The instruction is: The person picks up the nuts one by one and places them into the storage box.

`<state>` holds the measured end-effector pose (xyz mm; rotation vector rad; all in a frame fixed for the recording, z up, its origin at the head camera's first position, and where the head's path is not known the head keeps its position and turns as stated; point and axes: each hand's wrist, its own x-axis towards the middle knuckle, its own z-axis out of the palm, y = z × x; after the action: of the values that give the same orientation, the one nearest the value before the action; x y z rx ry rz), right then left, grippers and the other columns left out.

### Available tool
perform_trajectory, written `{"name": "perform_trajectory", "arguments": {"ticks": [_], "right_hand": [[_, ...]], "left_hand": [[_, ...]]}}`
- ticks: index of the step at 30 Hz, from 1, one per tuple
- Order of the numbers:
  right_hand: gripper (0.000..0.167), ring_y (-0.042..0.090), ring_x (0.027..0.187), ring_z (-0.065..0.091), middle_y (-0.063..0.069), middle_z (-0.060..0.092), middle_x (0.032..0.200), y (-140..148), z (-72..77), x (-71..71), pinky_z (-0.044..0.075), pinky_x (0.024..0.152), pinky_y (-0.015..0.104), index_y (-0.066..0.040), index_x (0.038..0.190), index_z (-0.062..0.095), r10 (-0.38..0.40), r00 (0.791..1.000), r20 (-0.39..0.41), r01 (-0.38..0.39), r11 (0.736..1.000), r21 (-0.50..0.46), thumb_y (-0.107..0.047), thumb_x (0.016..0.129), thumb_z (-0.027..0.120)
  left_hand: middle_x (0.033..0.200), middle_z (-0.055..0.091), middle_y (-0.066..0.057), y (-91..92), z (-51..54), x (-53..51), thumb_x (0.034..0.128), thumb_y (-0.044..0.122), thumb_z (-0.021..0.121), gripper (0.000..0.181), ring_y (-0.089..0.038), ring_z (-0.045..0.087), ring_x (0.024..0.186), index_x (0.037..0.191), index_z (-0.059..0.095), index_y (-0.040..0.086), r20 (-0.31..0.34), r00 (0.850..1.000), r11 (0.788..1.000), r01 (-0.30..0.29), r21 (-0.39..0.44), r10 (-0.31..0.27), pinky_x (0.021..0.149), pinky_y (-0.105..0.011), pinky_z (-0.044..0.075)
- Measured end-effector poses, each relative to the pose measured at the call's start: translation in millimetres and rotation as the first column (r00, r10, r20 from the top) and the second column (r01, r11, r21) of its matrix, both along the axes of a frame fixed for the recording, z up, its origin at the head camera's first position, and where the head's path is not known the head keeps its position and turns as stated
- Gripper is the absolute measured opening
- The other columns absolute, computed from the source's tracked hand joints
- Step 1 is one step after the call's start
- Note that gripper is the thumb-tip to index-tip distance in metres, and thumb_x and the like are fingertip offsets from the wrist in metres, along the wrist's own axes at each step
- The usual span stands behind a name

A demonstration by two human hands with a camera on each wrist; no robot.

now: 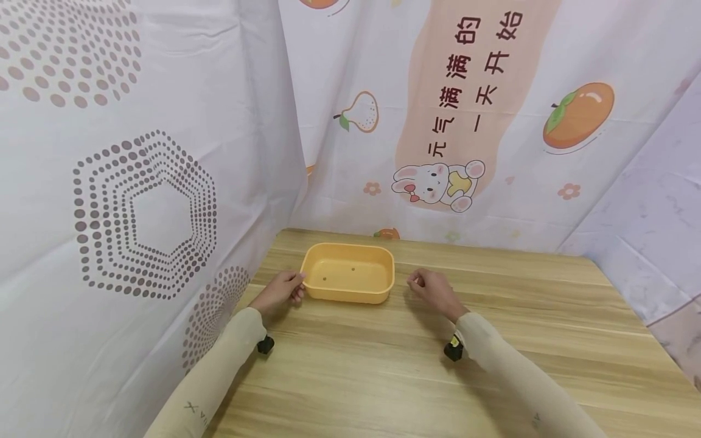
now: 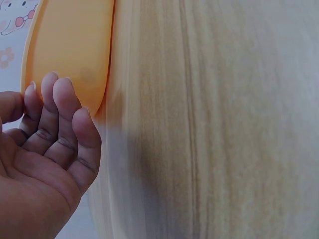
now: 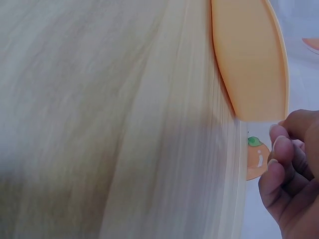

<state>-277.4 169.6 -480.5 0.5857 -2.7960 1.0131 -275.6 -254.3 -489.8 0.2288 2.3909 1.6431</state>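
A shallow yellow-orange plastic bin (image 1: 348, 295) with rounded corners stands upright on the table, two small dark spots visible on its floor. At its left end, my left hand (image 1: 284, 288) pinches the rim between thumb and index finger. The left wrist view shows that hand's other fingers (image 2: 64, 94) loosely bent in front of the bin wall (image 2: 75, 40). My right hand (image 1: 432, 291) hovers just off the bin's right end, a small gap between them. Its fingers (image 3: 283, 149) are loosely curled with nothing visible in them, below the bin (image 3: 254, 59) in the right wrist view.
The wood-grain table (image 1: 350, 365) extends toward me and to the right. A printed white curtain (image 1: 372, 182) hangs along its back edge, and another patterned curtain (image 1: 164, 213) closes the left side, near the left arm. Fabric (image 1: 657, 243) also hangs at the right.
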Motion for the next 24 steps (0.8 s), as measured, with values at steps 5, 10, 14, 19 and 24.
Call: {"name": "perform_trajectory", "arguments": {"ticks": [5, 10, 14, 19, 24], "right_hand": [[0.012, 0.011, 0.06, 0.057, -0.001, 0.065, 0.073, -4.0, -0.3, -1.0, 0.047, 0.053, 0.028, -0.005, 0.101, 0.071, 0.003, 1.0, 0.024, -0.003, 1.0, 0.004, -0.016, 0.103, 0.065], [0.013, 0.011, 0.06, 0.057, -0.002, 0.065, 0.073, -7.9, 1.1, -0.8, 0.047, 0.053, 0.028, -0.005, 0.102, 0.071, -0.001, 1.0, 0.028, 0.001, 1.0, 0.007, -0.016, 0.103, 0.065], [0.012, 0.011, 0.061, 0.057, -0.002, 0.064, 0.074, -11.1, 1.4, -1.1, 0.048, 0.054, 0.028, -0.006, 0.101, 0.071, 0.001, 1.0, 0.017, -0.001, 1.0, 0.012, -0.016, 0.102, 0.065], [0.012, 0.01, 0.061, 0.057, -0.003, 0.064, 0.073, -15.9, 1.1, -1.0, 0.049, 0.054, 0.028, -0.006, 0.101, 0.071, 0.006, 1.0, 0.021, -0.006, 1.0, 0.01, -0.016, 0.103, 0.065], [0.011, 0.011, 0.059, 0.056, -0.002, 0.063, 0.071, -18.8, 2.5, 1.0, 0.047, 0.053, 0.027, -0.006, 0.102, 0.07, 0.015, 0.999, 0.032, -0.015, 1.0, 0.006, -0.016, 0.103, 0.065]], "left_hand": [[0.082, 0.063, -0.009, 0.0, -0.2, 1.1, 0.1126, 0.027, 0.045, 0.037, -0.016, 0.059, 0.07, 0.097, 0.06, -0.002, -0.002, 1.0, 1.0, 0.009, 0.008, -0.009, 0.063, -0.027, 0.054], [0.082, 0.063, -0.01, 1.1, 0.5, 1.1, 0.1125, 0.027, 0.045, 0.038, -0.017, 0.059, 0.07, 0.097, 0.06, -0.004, 0.0, 1.0, 1.0, 0.0, 0.021, 0.0, 0.063, -0.027, 0.054], [0.082, 0.063, -0.011, 2.2, 1.2, 2.2, 0.1125, 0.026, 0.045, 0.037, -0.017, 0.058, 0.07, 0.097, 0.06, -0.005, 0.0, 1.0, 1.0, -0.009, 0.027, 0.009, 0.062, -0.028, 0.053], [0.08, 0.063, -0.01, 3.1, 1.5, 3.3, 0.1126, 0.024, 0.045, 0.036, -0.017, 0.058, 0.069, 0.096, 0.06, -0.004, 0.007, 1.0, 1.0, -0.02, 0.025, 0.02, 0.062, -0.027, 0.053], [0.081, 0.063, -0.01, 3.3, 2.8, 3.4, 0.1125, 0.025, 0.046, 0.036, -0.017, 0.058, 0.07, 0.097, 0.06, -0.005, 0.01, 1.0, 0.999, -0.03, 0.024, 0.03, 0.062, -0.028, 0.053]]}}
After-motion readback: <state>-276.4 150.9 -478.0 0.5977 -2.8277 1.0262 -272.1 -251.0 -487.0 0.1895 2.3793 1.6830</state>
